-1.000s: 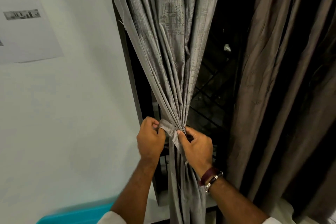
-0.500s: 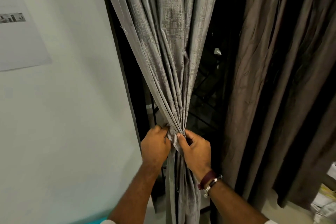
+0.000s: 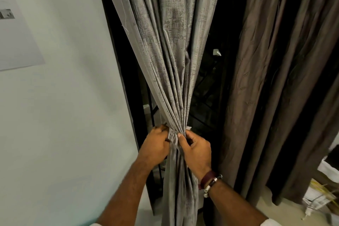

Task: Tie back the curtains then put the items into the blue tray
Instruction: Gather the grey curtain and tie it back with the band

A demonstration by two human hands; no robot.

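Observation:
A grey textured curtain (image 3: 174, 46) hangs in the middle, gathered into a tight bunch at waist height. A matching grey tie-back band (image 3: 173, 136) wraps that bunch. My left hand (image 3: 156, 145) grips the band's left end, fingers curled behind the fabric. My right hand (image 3: 197, 147) pinches the band's right side with thumb on the front. A second, brown curtain (image 3: 275, 79) hangs loose at the right. The blue tray is out of view.
A white wall (image 3: 64, 115) with a pinned paper sheet (image 3: 16, 42) fills the left. Behind the curtains is a dark window with a black frame (image 3: 124, 79). Papers and cables (image 3: 322, 194) lie on a surface at the lower right.
The band's loose left end has been drawn in tight against the bunch, and both hands have closed in on it. The view shifted right, so the blue tray has left the frame.

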